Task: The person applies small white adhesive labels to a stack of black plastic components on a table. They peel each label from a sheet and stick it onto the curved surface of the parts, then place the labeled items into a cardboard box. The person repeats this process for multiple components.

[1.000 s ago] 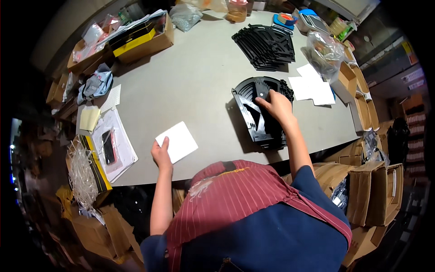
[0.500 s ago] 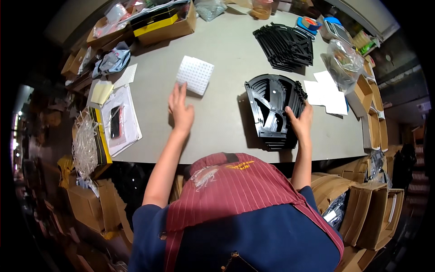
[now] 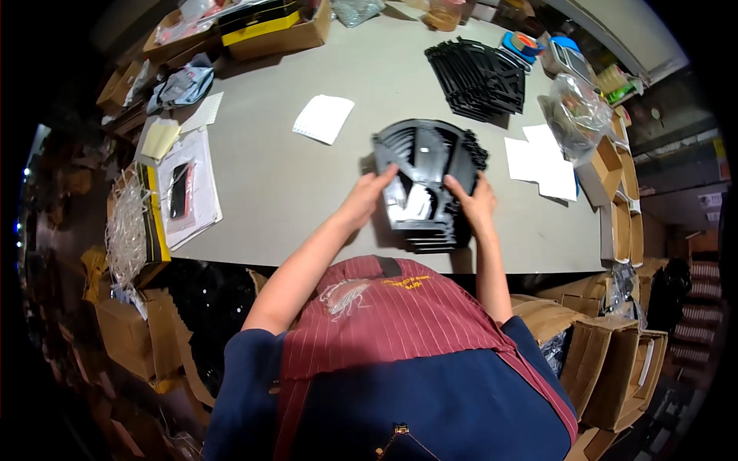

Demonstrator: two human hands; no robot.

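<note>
In front of me I hold a stack of black fan-shaped plastic parts [image 3: 421, 227] between both hands. My left hand [image 3: 364, 198] is closed on its left edge, the thumb lying over the top piece. My right hand [image 3: 477, 203] grips the right side, thumb on the upper face and fingers round the edge. Light glares off the glossy top part. To the left of the stack lies a white sticker sheet [image 3: 324, 119] on the table, touched by neither hand. A second pile of similar black parts [image 3: 478, 81] rests at the far right.
Loose white papers [image 3: 542, 165] and a clear plastic bag [image 3: 575, 115] lie on the right beside small cardboard boxes [image 3: 600, 170]. At left are a bagged phone [image 3: 181, 192] on papers and a bundle of clear strips [image 3: 131, 230]. A cardboard box [image 3: 280, 44] stands at the back left.
My left hand has left the sticker sheet and moved right onto the black stack. The stack has shifted left in my right hand's grip. The sheet now lies flatter.
</note>
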